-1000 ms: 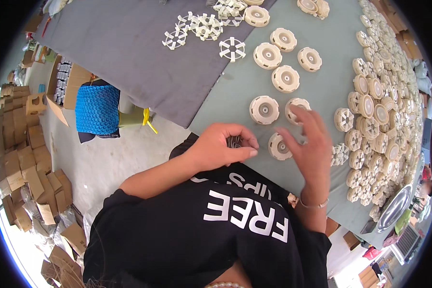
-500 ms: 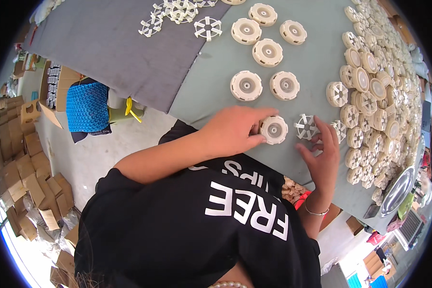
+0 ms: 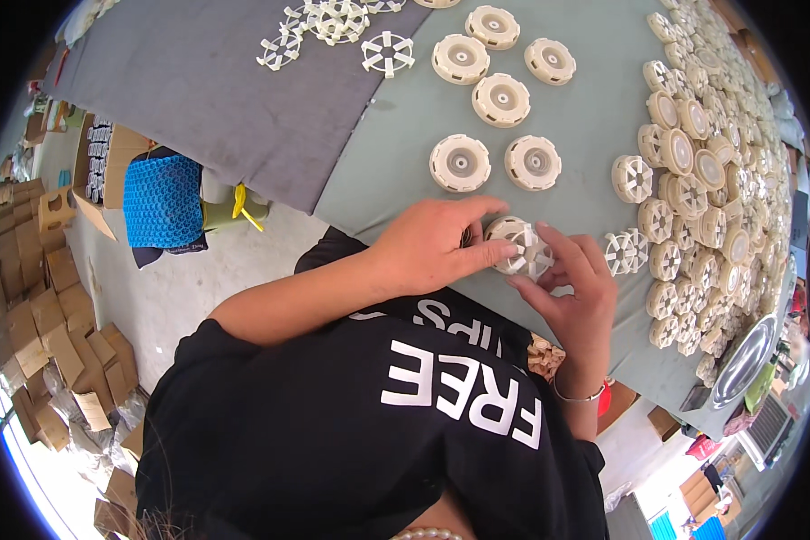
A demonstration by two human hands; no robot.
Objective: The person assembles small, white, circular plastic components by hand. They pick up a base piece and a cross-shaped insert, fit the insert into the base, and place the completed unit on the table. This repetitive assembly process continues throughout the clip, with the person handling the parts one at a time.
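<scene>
Near the table's front edge, my left hand (image 3: 423, 247) is closed around the left side of a cream round plastic housing (image 3: 509, 227). My right hand (image 3: 583, 281) pinches a white spoked ring (image 3: 533, 256), which lies over the housing's face between both hands. Whether the ring is seated in the housing cannot be made out. Just right of my right hand, more white spoked rings (image 3: 626, 251) rest on the cloth. Beyond my hands stand two cream housings, a left one (image 3: 461, 163) and a right one (image 3: 533, 163), with round recessed centres facing up.
Farther back are several more housings (image 3: 500, 100). Loose spoked rings (image 3: 388, 55) lie on the grey cloth (image 3: 234, 99) at the far left. A dense heap of housings with spoked faces (image 3: 684, 234) covers the table's right side, near a shiny metal tray (image 3: 745, 362).
My right hand has moved left with a spoked ring, from the cloth onto the housing. My left thumb now reaches over the ring's edge; the left hand stays about in place.
</scene>
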